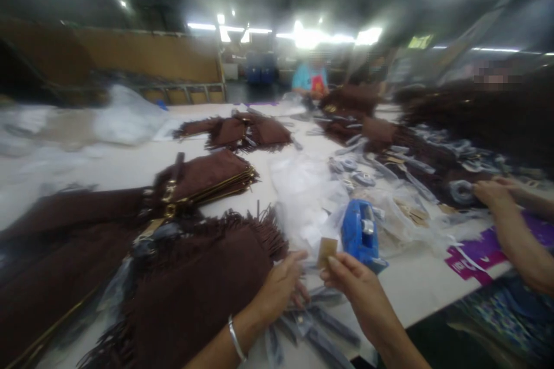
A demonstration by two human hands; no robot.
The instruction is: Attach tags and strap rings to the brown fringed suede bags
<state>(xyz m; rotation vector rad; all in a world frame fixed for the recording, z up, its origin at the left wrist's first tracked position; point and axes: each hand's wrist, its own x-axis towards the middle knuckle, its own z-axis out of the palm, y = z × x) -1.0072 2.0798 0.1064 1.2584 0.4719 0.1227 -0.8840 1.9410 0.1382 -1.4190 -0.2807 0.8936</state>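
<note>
Between the thumb and fingers of my right hand is a small tan card, held upright in front of the blue tape dispenser. My left hand, with a silver bangle at the wrist, is beside the right one with nothing visible in it. Its fingers are apart and slightly blurred. Under and left of that hand lies a dark brown fringed bag. Several plastic-wrapped straps lie on the table below both hands.
More brown bags lie to the left and farther back. Clear plastic bags cover the middle. At right, a co-worker's hands handle wrapped parts near a purple printed bag. Another person is at the far end.
</note>
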